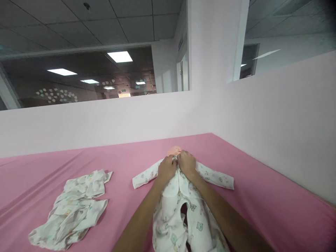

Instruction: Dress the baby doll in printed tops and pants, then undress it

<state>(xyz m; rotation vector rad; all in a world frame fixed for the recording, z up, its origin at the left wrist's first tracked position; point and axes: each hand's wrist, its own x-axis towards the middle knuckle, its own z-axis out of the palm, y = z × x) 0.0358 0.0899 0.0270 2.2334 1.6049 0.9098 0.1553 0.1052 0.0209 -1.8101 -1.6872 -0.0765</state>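
Note:
A white baby romper [198, 226] printed with small animals lies on its back on the pink sheet, its two long sleeves spread out to the sides. Beyond its collar shows the rounded, peach-coloured top of what looks like a doll's head [173, 150]; the rest is covered by my hands. My left hand [167, 168] and my right hand [187, 162] meet at the neck opening, fingers closed on the two front edges of the romper. Below them the front hangs partly apart, with a dark gap near the legs.
A second printed white baby garment [70, 206] lies crumpled on the pink sheet [123, 164] to the left. White walls [275, 122] with windows [105, 70] rise behind and at the right of the padded surface.

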